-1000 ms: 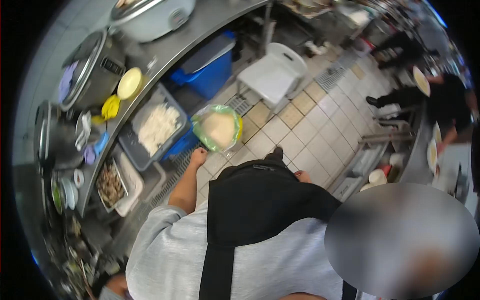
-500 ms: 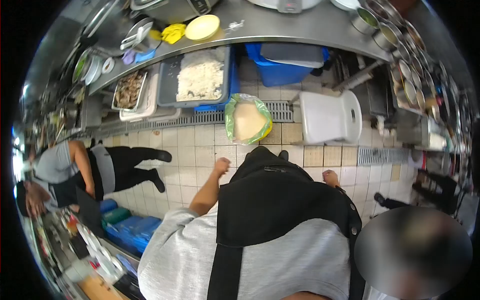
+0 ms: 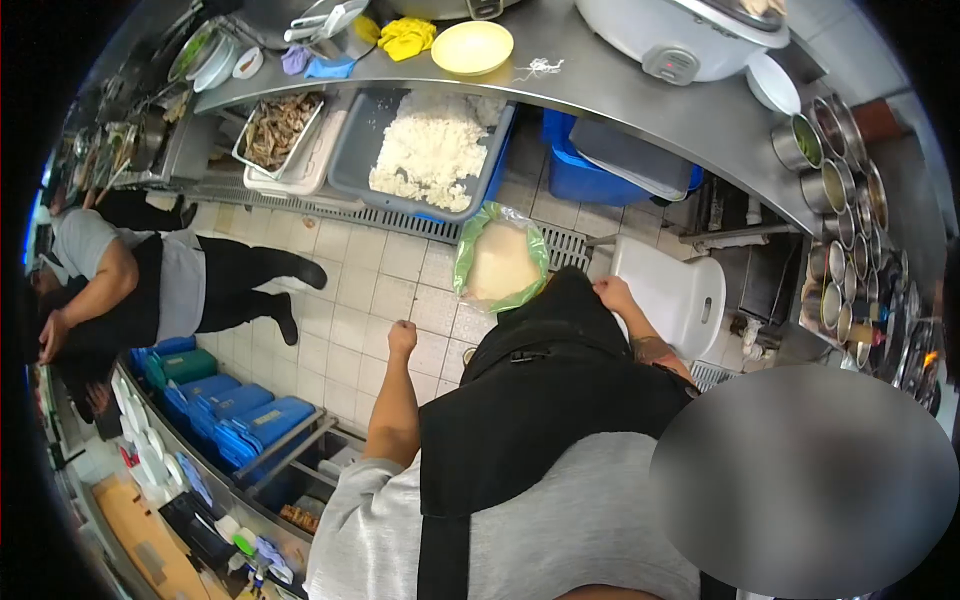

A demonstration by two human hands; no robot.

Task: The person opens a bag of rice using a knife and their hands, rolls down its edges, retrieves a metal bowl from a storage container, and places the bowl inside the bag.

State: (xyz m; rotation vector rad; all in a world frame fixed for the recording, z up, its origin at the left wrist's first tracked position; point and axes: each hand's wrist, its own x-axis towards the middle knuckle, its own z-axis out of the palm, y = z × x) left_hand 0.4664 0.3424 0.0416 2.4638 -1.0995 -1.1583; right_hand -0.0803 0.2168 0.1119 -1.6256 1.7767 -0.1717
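Note:
My left hand hangs over the floor tiles with its fingers curled in and nothing seen in it. On the other side, my right hand is closed beside the white chair, near my dark apron; whether it holds anything is hidden. Between my hands and beyond them, a green-edged bag of pale grain stands open on the floor. Behind the bag, a grey tub holds white rice-like food. To its left is a metal tray of brown pieces.
A steel counter curves across the top, with a yellow bowl, a white cooker and several metal pots on it. A co-worker is at the left, near blue lidded bins. A blue bin stands under the counter.
The view has turned, bringing the co-worker and the bins in at the left. My right hand now shows farther forward, beside the chair. My left hand remains closed.

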